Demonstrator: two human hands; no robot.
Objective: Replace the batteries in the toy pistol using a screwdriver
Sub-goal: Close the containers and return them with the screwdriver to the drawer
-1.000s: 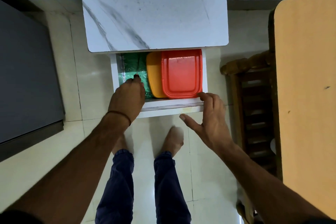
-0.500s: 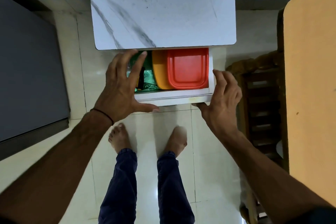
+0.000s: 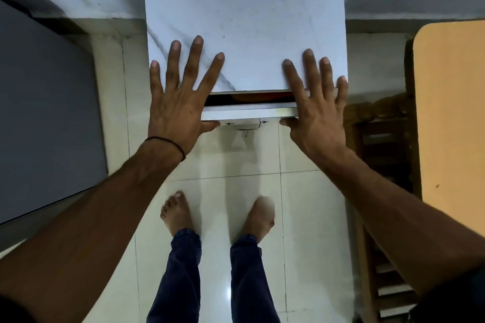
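Note:
A white marble-patterned cabinet top [image 3: 246,16] fills the upper middle. Its drawer [image 3: 249,113] is pushed almost fully in, with only a narrow dark gap left where a sliver of the red container lid [image 3: 252,97] shows. My left hand [image 3: 178,97] lies flat with spread fingers over the left front edge, thumb against the drawer front. My right hand [image 3: 315,97] lies flat over the right front edge, thumb also on the drawer front. Both hands hold nothing. No toy pistol, batteries or screwdriver are in view.
A dark grey surface [image 3: 44,113] stands to the left. An orange tabletop [image 3: 451,113] and a dark wooden chair [image 3: 383,139] are on the right. My bare feet [image 3: 178,215] stand on the pale tiled floor [image 3: 236,160] below the drawer.
The drawer has slid from wide open to nearly closed, hiding the green, yellow and red containers. Both hands moved up from the drawer onto the cabinet's front edge.

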